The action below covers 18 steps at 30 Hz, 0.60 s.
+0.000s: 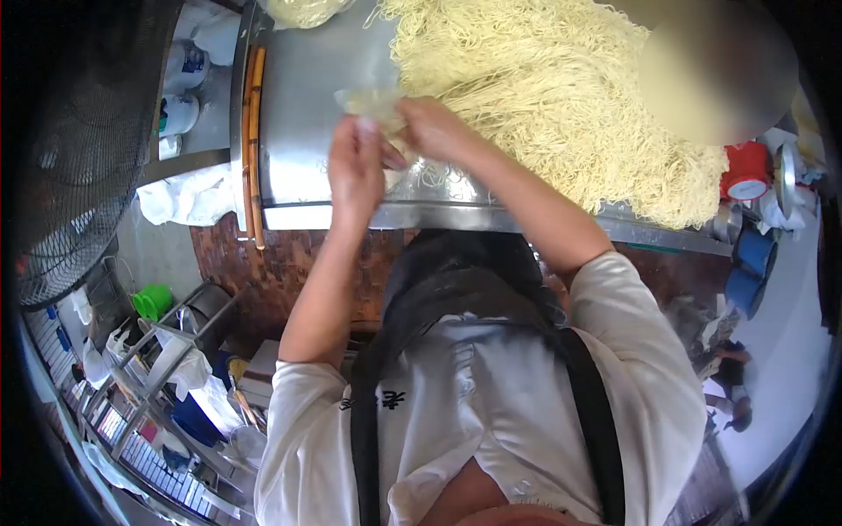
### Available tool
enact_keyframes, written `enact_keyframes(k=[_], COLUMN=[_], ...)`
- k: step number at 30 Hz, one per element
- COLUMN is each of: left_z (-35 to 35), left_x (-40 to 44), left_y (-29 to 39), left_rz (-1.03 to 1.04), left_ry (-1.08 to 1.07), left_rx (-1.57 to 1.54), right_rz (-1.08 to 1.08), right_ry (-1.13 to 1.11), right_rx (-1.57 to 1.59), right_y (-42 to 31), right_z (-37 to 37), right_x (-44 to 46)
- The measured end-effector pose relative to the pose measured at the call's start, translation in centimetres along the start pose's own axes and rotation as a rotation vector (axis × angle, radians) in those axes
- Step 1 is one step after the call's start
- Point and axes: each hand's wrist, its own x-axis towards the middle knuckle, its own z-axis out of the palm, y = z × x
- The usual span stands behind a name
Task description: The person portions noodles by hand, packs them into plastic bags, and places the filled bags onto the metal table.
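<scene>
Over the steel worktable (303,114), both my hands are together at a small clear plastic bag (373,102), which looks pale and slightly smeared by motion. My left hand (357,162) is closed at its lower edge, thumb and fingers pinched near the bag. On the bag's right side, my right hand (430,129) is curled with its knuckles up. Whether noodles are inside the bag I cannot make out. A large heap of thin yellow noodles (561,96) spreads just beyond and to the right of my right hand. Loose strands lie on the steel below my hands.
Two bamboo poles (253,140) lie along the table's left edge. A filled clear bag (303,9) is at the far edge. A red container (746,171) and blue containers (756,252) stand right. At left are a fan (79,158) and a metal rack (167,351).
</scene>
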Motion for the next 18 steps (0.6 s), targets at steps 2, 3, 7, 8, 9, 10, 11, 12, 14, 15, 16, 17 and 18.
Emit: enact_keyframes(k=[2, 3, 7, 8, 9, 10, 11, 12, 14, 15, 16, 17, 18], left_z=[0.7, 0.2, -3.5, -2.9, -2.3, -0.5, 0.5, 1.5, 2.6, 2.3, 1.4, 0.6, -0.2], left_x=[-0.2, 0.2, 3.9, 4.8, 5.7, 7.1, 8.0, 8.9, 10.7, 10.7, 10.4, 11.2, 11.5], left_y=[-0.3, -0.1, -2.0, -3.9, -5.9, -9.4, -10.6, -11.7, -11.5, -11.2, -10.3, -9.0, -7.2], left_rz=[0.034, 0.057, 0.306, 0.479, 0.664, 0.698, 0.657, 0.615, 0.394, 0.263, 0.119, -0.002, 0.020], left_ry=[-0.006, -0.007, -0.080, -0.101, -0.087, -0.103, -0.176, -0.250, -0.491, -0.592, -0.689, -0.774, -0.720], left_rx=[0.081, 0.069, 0.684, 0.878, 1.064, 1.164, 1.203, 1.241, 1.188, 1.138, 1.083, 1.031, 0.967], right_rz=[0.123, 0.190, 0.057, 0.106, 0.153, 0.255, 0.359, 0.389, 0.436, 0.321, 0.246, 0.161, 0.079], right_ry=[-0.172, -0.267, -0.188, -0.154, -0.127, -0.092, -0.053, -0.021, 0.063, 0.132, 0.152, 0.191, 0.240], right_rx=[0.347, 0.529, 0.199, 0.204, 0.213, 0.283, 0.350, 0.242, 0.017, -0.064, -0.230, -0.406, -0.585], right_y=[-1.8, -2.3, -0.4, 1.1, 2.6, 4.8, 6.3, 5.7, 4.3, 4.1, 3.3, 2.9, 2.7], right_z=[-0.6, -0.4, -2.0, -3.2, -4.0, -4.2, -4.0, -3.9, -4.1, -3.1, -1.8, -1.1, -0.8], right_x=[1.4, 0.9, -3.1, -4.6, -6.1, -7.6, -8.4, -8.7, -8.8, -8.2, -7.8, -6.5, -5.0])
